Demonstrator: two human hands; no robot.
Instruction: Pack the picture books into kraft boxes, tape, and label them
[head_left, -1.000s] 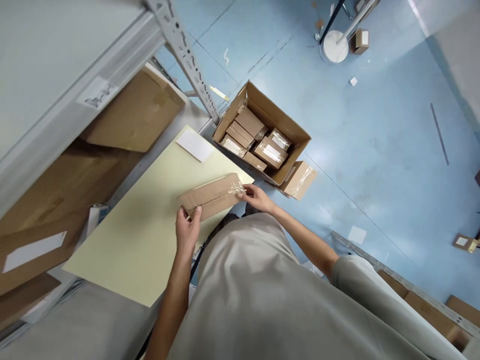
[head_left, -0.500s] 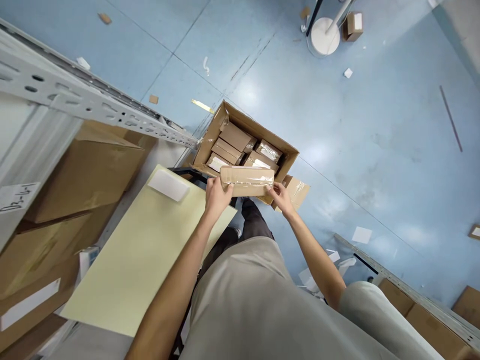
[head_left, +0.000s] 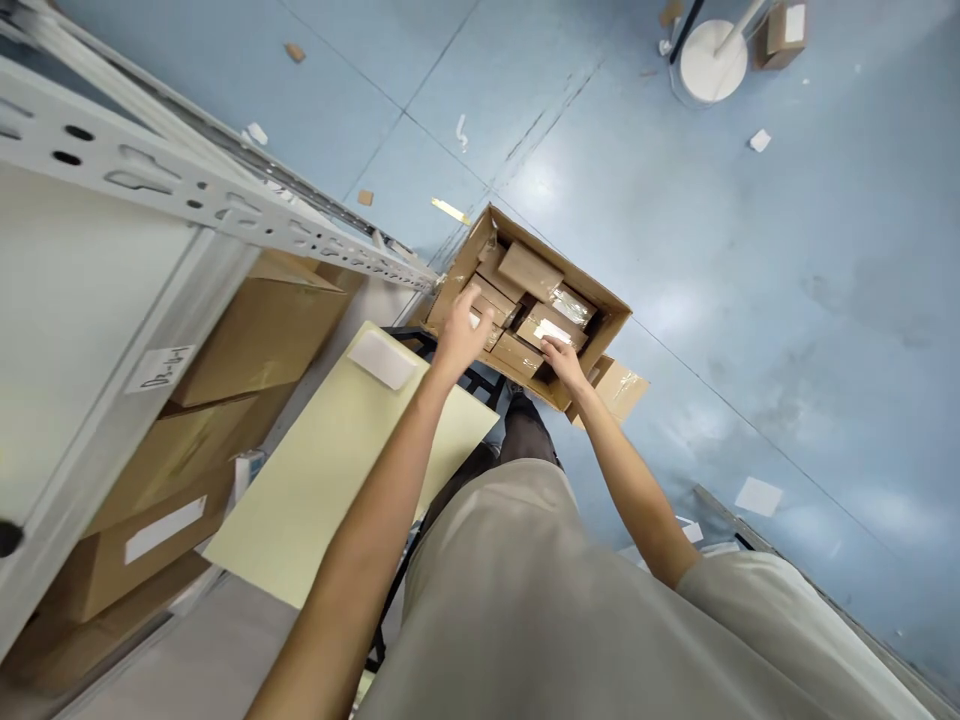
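A small white tag (head_left: 159, 368) on the shelf beam has handwriting that is too small to read. The open carton (head_left: 525, 300) on the blue floor holds several flat brown packets (head_left: 529, 270), some with white labels. The left hand (head_left: 461, 335) hovers over the carton with loose, spread fingers, holding nothing. The right hand (head_left: 562, 362) rests on a packet at the near wall; I cannot tell if it grips.

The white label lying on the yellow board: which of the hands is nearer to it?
Left. The left hand hovers open at the carton's near edge, just right of the label. The right hand is farther right, down among the packed boxes.
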